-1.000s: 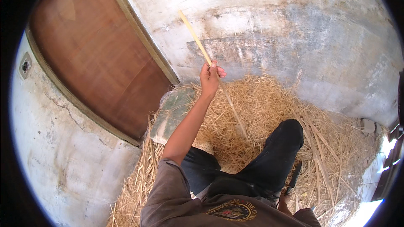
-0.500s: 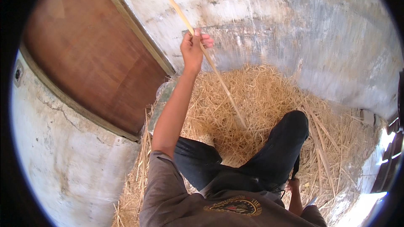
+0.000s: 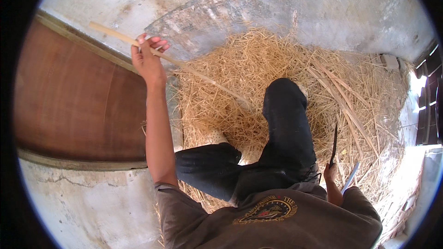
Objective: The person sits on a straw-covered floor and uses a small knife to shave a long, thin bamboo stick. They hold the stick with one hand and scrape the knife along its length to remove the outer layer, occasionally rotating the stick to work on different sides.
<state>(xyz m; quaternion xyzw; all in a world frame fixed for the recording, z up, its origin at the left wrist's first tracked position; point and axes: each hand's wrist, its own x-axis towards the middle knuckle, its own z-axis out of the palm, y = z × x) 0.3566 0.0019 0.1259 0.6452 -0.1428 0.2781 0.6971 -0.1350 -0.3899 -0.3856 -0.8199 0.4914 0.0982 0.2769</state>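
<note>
Raised at the left, my left hand (image 3: 150, 57) pinches a long, pale bamboo strip (image 3: 198, 74) between thumb and fingers. One end of the strip sticks out up and left in front of the door frame and wall; the other slopes down right to the straw, above my bent legs (image 3: 288, 129). Low at my right side, my right hand (image 3: 330, 173) is closed round a long, narrow, dark knife (image 3: 335, 140), its tip pointing upward. A bluish-white flat piece (image 3: 351, 176) shows beside my right forearm; its kind is unclear.
A heap of loose straw (image 3: 258, 60) spreads round my legs. Several longer flat strips (image 3: 344, 103) lie on it at the right. A brown wooden door (image 3: 78, 101) stands left, a stained wall (image 3: 323, 9) ahead. A small block (image 3: 390, 62) sits at the far right.
My view has turned, so the scene has shifted. My left hand and the bamboo strip are further left, the strip flatter. The knife in my right hand has risen and now shows plainly.
</note>
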